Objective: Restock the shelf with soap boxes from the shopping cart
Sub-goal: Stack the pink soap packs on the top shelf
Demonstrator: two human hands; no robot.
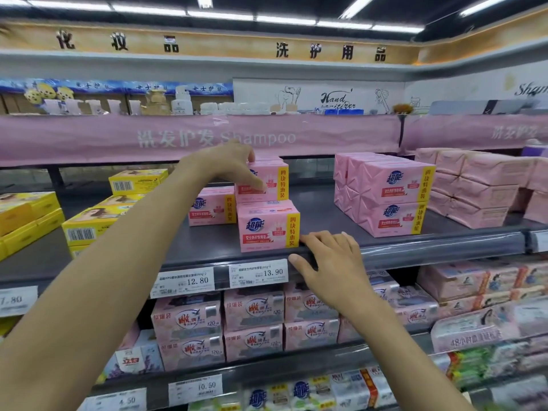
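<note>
the pink rectangular cardboard soap box (274, 179) is being set on top of a matching pink soap box (267, 229) at the front of the dark grey metal shelf (323, 209), so the placing step is judged to be in hand. the upper box is held by the left hand (225, 164), with fingers curled over its top and the thumb laid across its printed front. its long axis is laid left to right, parallel to the shelf edge; its printed face is turned toward the aisle, with the yellow band at the right end. it is seen to sit slightly back and left of the box beneath.

next, the upper box probably needs to be drawn forward and squared, then let go. another box would then be fetched from the cart, which is not in view.

the right hand (329, 262) is rested on the shelf's front rail just beside the lower box's corner, fingers loosely spread, nothing held. a third pink box (212, 207) is seen behind to the left, a larger pink stack (391, 197) well apart on the right, and yellow boxes (89, 223) further left.
</note>
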